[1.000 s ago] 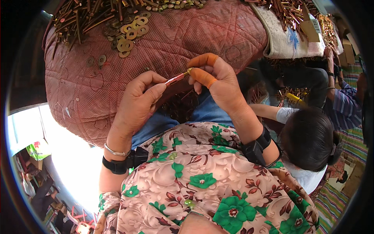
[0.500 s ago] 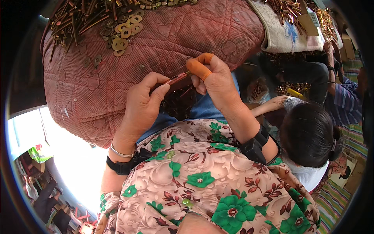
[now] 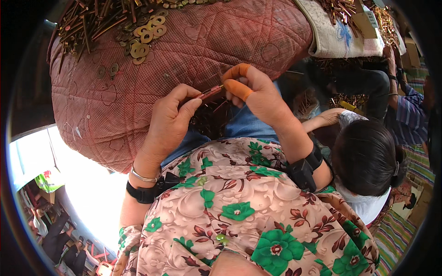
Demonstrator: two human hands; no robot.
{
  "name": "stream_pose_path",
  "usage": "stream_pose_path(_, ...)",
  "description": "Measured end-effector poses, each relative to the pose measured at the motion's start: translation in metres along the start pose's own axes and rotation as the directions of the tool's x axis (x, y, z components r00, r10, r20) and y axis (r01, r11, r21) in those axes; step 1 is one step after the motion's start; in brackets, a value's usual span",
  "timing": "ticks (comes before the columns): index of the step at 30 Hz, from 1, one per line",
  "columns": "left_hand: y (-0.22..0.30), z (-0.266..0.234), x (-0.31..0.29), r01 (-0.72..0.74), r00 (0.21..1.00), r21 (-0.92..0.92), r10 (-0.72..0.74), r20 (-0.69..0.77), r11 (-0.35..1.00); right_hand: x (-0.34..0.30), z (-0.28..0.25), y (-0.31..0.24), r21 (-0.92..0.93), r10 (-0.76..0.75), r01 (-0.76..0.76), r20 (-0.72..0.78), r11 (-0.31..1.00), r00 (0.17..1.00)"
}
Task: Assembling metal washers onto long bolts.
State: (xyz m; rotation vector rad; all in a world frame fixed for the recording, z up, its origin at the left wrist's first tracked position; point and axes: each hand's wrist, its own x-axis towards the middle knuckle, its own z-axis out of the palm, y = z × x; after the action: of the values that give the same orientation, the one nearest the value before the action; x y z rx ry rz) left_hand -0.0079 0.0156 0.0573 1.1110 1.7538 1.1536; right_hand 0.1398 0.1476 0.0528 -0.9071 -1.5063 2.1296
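Observation:
In front of my lap, my left hand (image 3: 169, 117) pinches a slim copper-coloured sleeved bolt (image 3: 211, 93) between thumb and forefinger. The bolt slants up to the right. At its brass-coloured far end is my right hand (image 3: 254, 94), with orange finger cots on thumb and forefinger. These two fingertips close in around that end, with a small gap showing between them. Whether a nut sits between them is too small to tell. Beyond my hands, flat washers (image 3: 146, 37) lie heaped on a red quilted cover (image 3: 198, 55), beside a pile of long copper-coloured bolts (image 3: 92, 25).
Small brass nuts (image 3: 191, 3) line the far edge of the cover. A pale cloth (image 3: 329, 43) at the right bears more bolts and an open carton (image 3: 365, 22). A dark-haired person (image 3: 366, 158) sits close on my right, with another person in a striped shirt (image 3: 410, 115) beyond.
My right thumb and forefinger have parted slightly at the bolt's end, and that hand has shifted a little right. My left hand keeps its pinch almost in place.

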Motion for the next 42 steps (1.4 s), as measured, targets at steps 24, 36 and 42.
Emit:
stream_pose_path(24,-0.02,0.005,0.0,-0.017,0.999,0.074,0.015,0.03,0.997,0.003,0.001,0.032,-0.114,0.257,-0.262,-0.058,0.958,0.965)
stream_pose_path(36,-0.029,0.006,-0.005,-0.158,0.981,0.4,0.097,0.168,0.903,-0.001,0.006,-0.002,-0.645,-0.005,-0.042,-0.07,0.763,0.998)
stream_pose_path(42,0.005,-0.06,0.003,0.081,0.792,0.738,0.406,-0.455,0.67,0.014,0.004,-0.019,-0.479,-0.114,0.038,-0.131,0.877,0.985)
